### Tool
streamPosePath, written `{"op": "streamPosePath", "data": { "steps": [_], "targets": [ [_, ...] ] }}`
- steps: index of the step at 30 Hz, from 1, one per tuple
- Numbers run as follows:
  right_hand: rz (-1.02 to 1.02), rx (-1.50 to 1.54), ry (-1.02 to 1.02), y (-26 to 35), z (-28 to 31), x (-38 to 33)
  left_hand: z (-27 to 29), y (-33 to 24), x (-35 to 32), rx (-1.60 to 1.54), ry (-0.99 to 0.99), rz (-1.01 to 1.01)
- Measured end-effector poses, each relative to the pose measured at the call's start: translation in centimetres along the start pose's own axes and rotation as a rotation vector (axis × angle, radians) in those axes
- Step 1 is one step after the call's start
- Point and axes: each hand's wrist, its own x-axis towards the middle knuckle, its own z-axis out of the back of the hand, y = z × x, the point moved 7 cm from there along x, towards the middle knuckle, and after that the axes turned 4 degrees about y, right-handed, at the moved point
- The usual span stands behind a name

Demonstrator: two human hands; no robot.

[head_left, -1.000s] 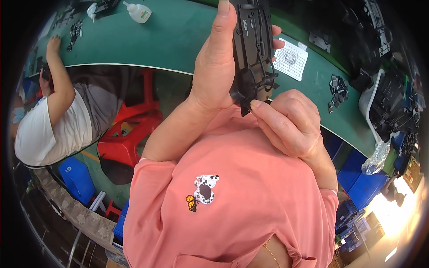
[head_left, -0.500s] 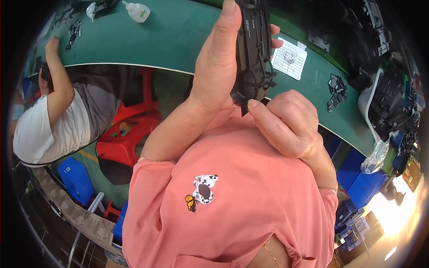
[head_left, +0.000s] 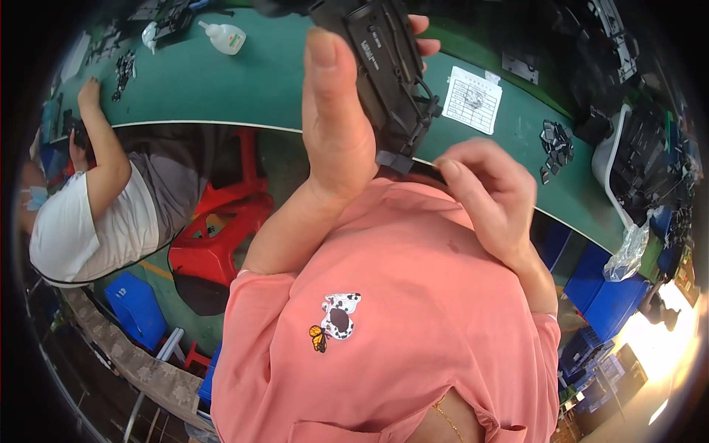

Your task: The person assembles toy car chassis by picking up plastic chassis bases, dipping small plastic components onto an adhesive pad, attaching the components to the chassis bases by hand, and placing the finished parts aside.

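My left hand grips a long black plastic housing, held tilted above the table edge. Its thumb lies along the near side, and fingertips show round the far side. Thin black cables and small clips run along the housing's right edge, and a small black tab sticks out at its lower end. A short gap to the right of that tab separates it from my right hand. There the fingers are curled, with thumb and forefinger close together; whether a small piece sits between them is hidden.
On the green table lie a printed sheet, a pile of small black parts and a white squeeze bottle. A white bin of black parts stands right. At left a co-worker sits near red stools.
The housing's upper end has tipped to the left along with my left hand. My right hand has come away from the lower tab, moving slightly right.
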Motion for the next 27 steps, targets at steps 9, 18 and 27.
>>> {"op": "streamPosePath", "data": {
  "steps": [9, 18, 27],
  "targets": [
    [-0.435, 0.464, 0.249, -4.1, -2.9, -0.1, -1.9, -1.3, -0.8, 0.089, 0.105, -0.107],
    [-0.456, 0.490, 0.259, -3.9, -2.7, -0.7, -1.7, 0.4, -1.3, 0.105, 0.101, -0.077],
    [-0.438, 0.478, 0.247, -3.7, -2.5, 1.0, -1.2, 0.5, 0.0, 0.176, 0.006, 0.010]
  ]
}}
